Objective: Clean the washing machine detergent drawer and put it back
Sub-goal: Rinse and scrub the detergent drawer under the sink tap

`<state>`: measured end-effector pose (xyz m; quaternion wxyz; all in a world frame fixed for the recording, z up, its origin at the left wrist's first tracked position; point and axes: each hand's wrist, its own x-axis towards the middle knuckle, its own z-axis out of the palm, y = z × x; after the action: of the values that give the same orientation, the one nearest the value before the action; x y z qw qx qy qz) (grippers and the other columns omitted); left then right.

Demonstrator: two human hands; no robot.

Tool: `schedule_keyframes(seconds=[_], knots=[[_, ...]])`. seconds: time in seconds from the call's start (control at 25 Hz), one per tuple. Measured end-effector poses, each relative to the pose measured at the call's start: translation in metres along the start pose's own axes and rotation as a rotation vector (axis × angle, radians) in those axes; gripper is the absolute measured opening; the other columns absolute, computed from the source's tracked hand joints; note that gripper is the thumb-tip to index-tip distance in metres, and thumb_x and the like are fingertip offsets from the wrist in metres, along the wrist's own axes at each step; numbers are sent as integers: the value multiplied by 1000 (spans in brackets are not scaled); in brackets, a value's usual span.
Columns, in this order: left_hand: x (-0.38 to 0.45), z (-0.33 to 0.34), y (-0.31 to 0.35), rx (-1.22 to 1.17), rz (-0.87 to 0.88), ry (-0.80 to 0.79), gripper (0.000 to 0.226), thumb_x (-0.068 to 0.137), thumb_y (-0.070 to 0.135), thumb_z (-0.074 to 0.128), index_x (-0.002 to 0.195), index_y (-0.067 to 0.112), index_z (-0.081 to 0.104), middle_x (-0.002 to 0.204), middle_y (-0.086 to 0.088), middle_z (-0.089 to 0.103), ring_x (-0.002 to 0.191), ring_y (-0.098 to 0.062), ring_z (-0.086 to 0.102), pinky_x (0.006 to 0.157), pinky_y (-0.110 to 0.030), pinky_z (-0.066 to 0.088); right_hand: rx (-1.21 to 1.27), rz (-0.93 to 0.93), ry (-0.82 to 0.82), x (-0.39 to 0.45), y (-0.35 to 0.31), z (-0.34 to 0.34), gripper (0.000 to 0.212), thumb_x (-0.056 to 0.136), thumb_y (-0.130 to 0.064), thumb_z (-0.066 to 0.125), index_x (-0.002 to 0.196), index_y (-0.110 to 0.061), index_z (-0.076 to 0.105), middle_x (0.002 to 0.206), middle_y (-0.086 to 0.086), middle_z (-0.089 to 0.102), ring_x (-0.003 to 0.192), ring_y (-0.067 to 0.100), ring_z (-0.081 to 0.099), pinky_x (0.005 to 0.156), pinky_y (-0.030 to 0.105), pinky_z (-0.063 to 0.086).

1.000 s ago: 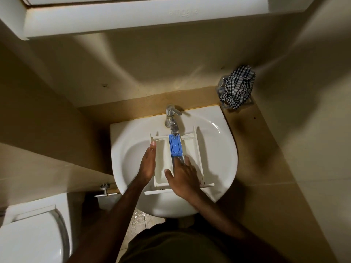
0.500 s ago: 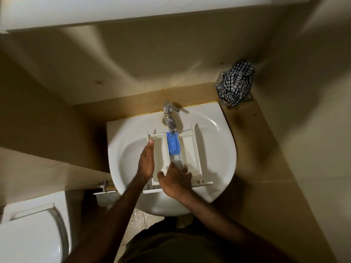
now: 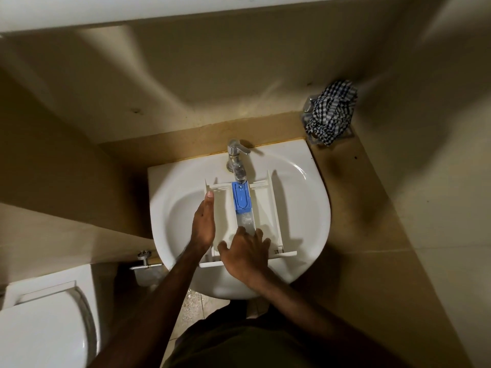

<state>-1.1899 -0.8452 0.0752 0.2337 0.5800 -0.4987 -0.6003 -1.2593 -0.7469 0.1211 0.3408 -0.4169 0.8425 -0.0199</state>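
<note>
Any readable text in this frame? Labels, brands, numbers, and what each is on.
None readable.
Cabinet above the sink: faint embossed mark at the top edge, cut off, unreadable.
Detergent drawer: small dark mark near its front right corner, too small to read.
Blue insert: no print visible.

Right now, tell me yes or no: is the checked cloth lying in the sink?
No, the checked cloth sits on the ledge behind and to the right of the sink, outside its rim.
</note>
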Motion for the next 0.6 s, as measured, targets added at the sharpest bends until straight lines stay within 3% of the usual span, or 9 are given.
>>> schedule_keyframes(seconds=[0.08, 0.2, 0.32, 0.48, 0.6], knots=[[-1, -1, -1, -1, -9, -1, 47, 107, 54, 29, 118, 28, 66, 109, 6, 74, 99, -6, 70, 84, -17, 54, 92, 26, 50, 9, -11, 2, 63, 96, -46, 50, 146, -8, 43, 156, 14, 44, 149, 37, 25, 119, 55, 25], [-6, 0, 6, 17, 0, 10, 40, 110, 48, 28, 120, 28, 61, 103, 19, 66, 94, 8, 62, 77, -1, 48, 105, 21, 112, 17, -20, 6, 69, 98, -39, 49, 156, -9, 28, 167, 13, 26, 156, 39, 9, 122, 56, 22], [-6, 1, 7, -2, -6, 22, 43, 110, 47, 29, 118, 24, 65, 100, 13, 69, 88, 4, 66, 66, -2, 48, -5, -19, 55, 8, -7, 6, 62, 102, -41, 44, 154, -10, 32, 163, 14, 34, 155, 38, 11, 122, 58, 19], [-6, 2, 9, -1, 12, 47, 37, 110, 48, 31, 103, 35, 64, 95, 23, 64, 76, 25, 60, 67, -2, 42, -127, -61, -9, 0, 9, 4, 66, 102, -57, 36, 148, -10, 38, 153, 16, 48, 153, 38, 15, 119, 62, 15], [-10, 3, 12, -19, 24, 10, 29, 112, 38, 30, 112, 27, 57, 98, 22, 56, 71, 34, 53, 61, 7, 37, -161, -78, -5, 7, 7, 4, 81, 101, -64, 28, 158, -6, 28, 169, 14, 20, 158, 35, -3, 121, 66, 3]])
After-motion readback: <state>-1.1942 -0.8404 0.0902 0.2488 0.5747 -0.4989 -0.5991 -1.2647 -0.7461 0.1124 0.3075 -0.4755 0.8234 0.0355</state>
